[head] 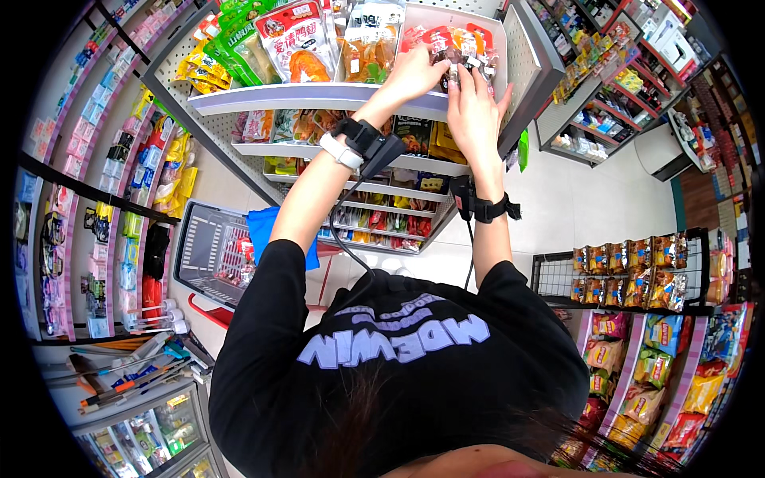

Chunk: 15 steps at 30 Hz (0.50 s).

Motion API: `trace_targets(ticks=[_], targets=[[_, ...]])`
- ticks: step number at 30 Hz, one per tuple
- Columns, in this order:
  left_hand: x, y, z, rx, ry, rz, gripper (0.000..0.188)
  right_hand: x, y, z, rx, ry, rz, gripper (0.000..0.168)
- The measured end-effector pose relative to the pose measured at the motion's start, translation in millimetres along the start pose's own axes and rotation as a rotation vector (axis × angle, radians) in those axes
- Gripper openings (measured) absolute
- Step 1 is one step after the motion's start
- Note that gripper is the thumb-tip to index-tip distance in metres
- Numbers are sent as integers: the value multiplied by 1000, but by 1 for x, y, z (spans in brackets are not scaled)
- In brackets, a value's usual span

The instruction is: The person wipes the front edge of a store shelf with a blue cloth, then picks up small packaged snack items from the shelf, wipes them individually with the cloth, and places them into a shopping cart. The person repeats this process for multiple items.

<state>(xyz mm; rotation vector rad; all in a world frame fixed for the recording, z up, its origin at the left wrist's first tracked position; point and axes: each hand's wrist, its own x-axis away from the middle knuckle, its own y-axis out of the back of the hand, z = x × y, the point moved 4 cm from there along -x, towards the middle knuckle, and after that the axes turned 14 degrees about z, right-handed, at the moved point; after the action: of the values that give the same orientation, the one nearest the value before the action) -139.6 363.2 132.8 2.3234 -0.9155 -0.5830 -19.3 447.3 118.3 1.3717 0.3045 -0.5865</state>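
Note:
At the right end of the top shelf, my left hand (pixel 418 74) reaches over the white shelf lip (pixel 334 98) to small red and dark snack packets (pixel 466 45). Its fingertips are among the packets; whether they grip one cannot be told. Beside it, my right hand (pixel 475 104) lies over the front packets with its fingers spread and the thumb side close to the left hand. To the left stand clear bags of brown snacks (pixel 366 57), a red and white duck wing bag (pixel 299 45), green bags (pixel 239 54) and yellow packets (pixel 203 67).
A grey shopping basket trolley (pixel 203 251) with red packets and a blue cloth or bag (pixel 259 230) stands at lower left. Stocked shelves line the left side. A wire rack of snack bags (pixel 633 269) and chip shelves (pixel 636 370) are at right. The tiled floor (pixel 586 203) shows between.

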Motion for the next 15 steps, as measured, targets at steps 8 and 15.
trace_targets(ticks=[8,15], targets=[[-8,-5,0,-13,-1,-68,59,1,8,-4,-190,50,-57,35],[-15,-3,17,271,-44,-42,43,-2,-4,1,53,-105,-59,49]])
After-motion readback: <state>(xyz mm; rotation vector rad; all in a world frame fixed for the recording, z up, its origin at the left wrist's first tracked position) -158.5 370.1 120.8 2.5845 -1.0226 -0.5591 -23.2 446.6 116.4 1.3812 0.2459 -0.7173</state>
